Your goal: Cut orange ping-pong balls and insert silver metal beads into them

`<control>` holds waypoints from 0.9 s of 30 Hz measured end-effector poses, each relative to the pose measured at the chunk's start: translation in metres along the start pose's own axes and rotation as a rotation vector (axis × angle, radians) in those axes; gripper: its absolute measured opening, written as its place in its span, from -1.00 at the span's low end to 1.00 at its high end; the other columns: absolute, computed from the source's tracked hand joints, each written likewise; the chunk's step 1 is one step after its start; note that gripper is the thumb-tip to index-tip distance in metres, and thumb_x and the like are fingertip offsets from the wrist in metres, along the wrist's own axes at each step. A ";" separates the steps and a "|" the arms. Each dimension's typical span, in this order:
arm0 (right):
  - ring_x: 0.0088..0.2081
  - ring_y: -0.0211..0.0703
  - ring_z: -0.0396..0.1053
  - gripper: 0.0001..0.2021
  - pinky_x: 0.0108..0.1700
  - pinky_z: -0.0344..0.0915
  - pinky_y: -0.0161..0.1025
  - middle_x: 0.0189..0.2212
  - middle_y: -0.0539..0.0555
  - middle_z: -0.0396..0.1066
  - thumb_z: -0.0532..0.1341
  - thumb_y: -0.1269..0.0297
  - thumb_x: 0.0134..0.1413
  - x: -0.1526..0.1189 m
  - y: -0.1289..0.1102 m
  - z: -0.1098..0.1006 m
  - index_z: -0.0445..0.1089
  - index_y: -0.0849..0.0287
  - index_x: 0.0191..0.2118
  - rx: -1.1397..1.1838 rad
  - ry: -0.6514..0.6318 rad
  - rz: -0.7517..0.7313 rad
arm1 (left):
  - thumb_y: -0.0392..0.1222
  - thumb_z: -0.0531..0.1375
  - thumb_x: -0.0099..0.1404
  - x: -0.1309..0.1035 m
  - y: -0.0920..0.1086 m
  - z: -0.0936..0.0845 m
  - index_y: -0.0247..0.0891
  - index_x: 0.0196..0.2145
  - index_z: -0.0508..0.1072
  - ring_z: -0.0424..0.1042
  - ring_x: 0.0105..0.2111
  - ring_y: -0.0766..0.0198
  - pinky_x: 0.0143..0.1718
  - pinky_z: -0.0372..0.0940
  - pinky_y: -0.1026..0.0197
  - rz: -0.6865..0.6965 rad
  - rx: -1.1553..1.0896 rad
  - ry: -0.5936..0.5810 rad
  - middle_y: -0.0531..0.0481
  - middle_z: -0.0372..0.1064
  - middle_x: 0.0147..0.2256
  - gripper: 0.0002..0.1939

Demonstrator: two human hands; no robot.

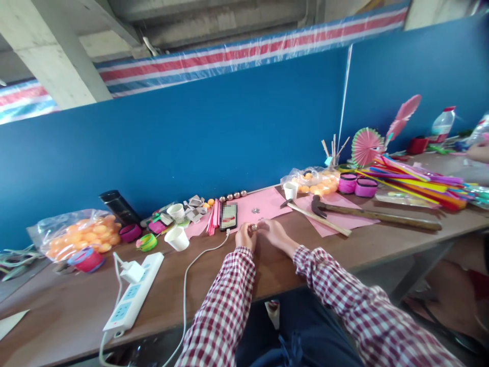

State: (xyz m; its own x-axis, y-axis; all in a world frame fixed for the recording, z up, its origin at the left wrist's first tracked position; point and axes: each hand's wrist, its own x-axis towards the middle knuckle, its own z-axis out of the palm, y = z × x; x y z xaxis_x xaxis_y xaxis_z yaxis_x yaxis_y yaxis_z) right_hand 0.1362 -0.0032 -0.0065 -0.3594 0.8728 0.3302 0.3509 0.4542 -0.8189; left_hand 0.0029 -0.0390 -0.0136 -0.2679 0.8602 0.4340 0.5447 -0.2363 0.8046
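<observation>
Maroon-white checked cloth sleeves [225, 290] reach toward twelve o'clock, left hand [243, 237] gripping a shiny round metallic piece [252, 228], right hand [275, 235] grip indiscernible: apparently bimanual handling, likely needing steadiness next.

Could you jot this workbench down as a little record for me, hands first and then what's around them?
Left hand: holds a small shiny ball at its fingertips
Right hand: fingers close to that ball; contact unclear
Just beyond the hands: pink paper, phone, row of shiny balls
Right side: small hammer, large hammer
Left side: white power strip, bag of orange balls
Surface: brown table
Backdrop: blue panel
</observation>
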 end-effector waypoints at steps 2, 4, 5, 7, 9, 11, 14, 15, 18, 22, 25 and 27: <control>-0.28 -0.17 0.39 -0.81 -0.23 0.26 -0.29 -0.33 0.07 0.46 0.19 0.28 -0.08 0.000 0.000 0.000 0.40 0.13 -0.27 -0.017 0.016 0.007 | -0.46 0.15 -0.06 0.000 0.002 -0.001 -0.26 -0.30 0.38 0.39 -0.36 0.31 -0.32 0.32 0.25 0.010 0.004 -0.005 -0.04 0.37 -0.31 -0.69; -0.28 -0.16 0.39 -0.81 -0.23 0.24 -0.29 -0.33 0.07 0.46 0.19 0.26 -0.08 0.000 -0.001 0.001 0.41 0.12 -0.27 -0.030 0.032 0.012 | -0.44 0.16 -0.06 0.000 0.002 -0.002 -0.25 -0.31 0.39 0.39 -0.35 0.30 -0.30 0.32 0.23 0.019 0.017 0.002 -0.03 0.37 -0.32 -0.70; -0.27 -0.16 0.38 -0.81 -0.23 0.24 -0.29 -0.32 0.06 0.46 0.19 0.25 -0.08 0.000 -0.001 0.001 0.40 0.12 -0.27 -0.035 0.040 0.014 | -0.44 0.16 -0.06 0.000 0.001 -0.002 -0.25 -0.31 0.39 0.39 -0.34 0.30 -0.29 0.32 0.22 0.018 0.019 0.006 -0.03 0.37 -0.32 -0.71; -0.27 -0.16 0.38 -0.81 -0.23 0.23 -0.29 -0.32 0.06 0.46 0.19 0.23 -0.08 0.001 -0.003 0.000 0.40 0.12 -0.27 -0.039 0.052 0.015 | -0.43 0.16 -0.05 0.001 0.000 -0.001 -0.25 -0.30 0.39 0.39 -0.34 0.29 -0.27 0.32 0.21 0.005 0.009 0.008 -0.03 0.38 -0.31 -0.70; -0.27 -0.16 0.38 -0.80 -0.22 0.23 -0.29 -0.31 0.06 0.46 0.18 0.21 -0.06 0.001 -0.005 -0.001 0.40 0.12 -0.26 -0.032 0.063 0.009 | -0.41 0.15 -0.04 0.001 -0.001 0.001 -0.26 -0.26 0.37 0.40 -0.34 0.30 -0.28 0.32 0.21 -0.007 -0.012 0.000 -0.05 0.38 -0.29 -0.69; -0.26 -0.17 0.38 -0.78 -0.20 0.24 -0.29 -0.28 0.06 0.45 0.16 0.20 -0.04 0.001 -0.006 -0.002 0.39 0.12 -0.24 -0.017 0.074 -0.004 | -0.38 0.16 -0.02 0.001 -0.001 0.002 -0.27 -0.22 0.35 0.41 -0.33 0.30 -0.29 0.33 0.22 -0.009 -0.034 -0.007 -0.08 0.38 -0.27 -0.68; -0.25 -0.17 0.38 -0.76 -0.19 0.25 -0.29 -0.27 0.07 0.45 0.14 0.19 -0.02 0.001 -0.008 -0.003 0.38 0.13 -0.22 0.013 0.087 -0.024 | -0.33 0.17 0.00 0.002 0.002 0.003 -0.29 -0.22 0.35 0.42 -0.33 0.29 -0.29 0.34 0.23 -0.026 -0.104 -0.007 -0.11 0.39 -0.25 -0.69; -0.25 -0.17 0.38 -0.77 -0.20 0.25 -0.28 -0.27 0.07 0.45 0.13 0.19 -0.02 0.001 -0.008 -0.003 0.39 0.14 -0.23 0.021 0.090 -0.028 | -0.31 0.17 0.01 0.002 0.004 0.003 -0.29 -0.23 0.35 0.42 -0.33 0.29 -0.28 0.34 0.23 -0.030 -0.120 -0.008 -0.11 0.39 -0.25 -0.70; -0.26 -0.16 0.39 -0.78 -0.19 0.26 -0.26 -0.30 0.06 0.45 0.14 0.18 -0.02 0.000 -0.008 -0.004 0.39 0.14 -0.25 0.039 0.095 -0.038 | -0.23 0.16 0.05 0.002 0.008 0.001 -0.31 -0.27 0.37 0.42 -0.34 0.28 -0.25 0.33 0.20 -0.038 -0.130 -0.003 -0.11 0.41 -0.28 -0.76; -0.25 -0.17 0.38 -0.78 -0.18 0.26 -0.26 -0.28 0.04 0.45 0.13 0.21 -0.02 0.000 -0.007 -0.004 0.39 0.13 -0.23 0.059 0.097 -0.061 | -0.16 0.16 0.07 0.002 0.010 -0.001 -0.31 -0.31 0.37 0.42 -0.34 0.26 -0.25 0.32 0.17 -0.063 -0.115 0.036 -0.09 0.42 -0.34 -0.78; -0.23 -0.18 0.38 -0.78 -0.16 0.26 -0.27 -0.26 0.05 0.45 0.11 0.25 0.01 0.001 -0.006 -0.003 0.39 0.13 -0.21 0.071 0.097 -0.081 | -0.14 0.16 0.07 0.001 0.011 -0.001 -0.31 -0.32 0.36 0.42 -0.35 0.26 -0.27 0.32 0.18 -0.060 -0.104 0.038 -0.09 0.42 -0.36 -0.77; -0.24 -0.19 0.39 -0.78 -0.16 0.27 -0.27 -0.26 0.06 0.45 0.09 0.27 0.01 0.002 -0.005 -0.002 0.39 0.14 -0.21 0.075 0.095 -0.091 | -0.14 0.16 0.06 0.001 0.011 -0.001 -0.31 -0.34 0.37 0.42 -0.36 0.26 -0.28 0.32 0.19 -0.063 -0.100 0.037 -0.09 0.42 -0.37 -0.78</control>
State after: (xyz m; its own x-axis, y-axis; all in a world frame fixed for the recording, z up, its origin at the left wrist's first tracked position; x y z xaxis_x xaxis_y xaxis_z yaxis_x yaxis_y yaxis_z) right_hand 0.1358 -0.0035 -0.0007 -0.3025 0.8432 0.4445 0.2540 0.5208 -0.8150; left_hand 0.0075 -0.0409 -0.0041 -0.3294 0.8579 0.3943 0.4447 -0.2275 0.8663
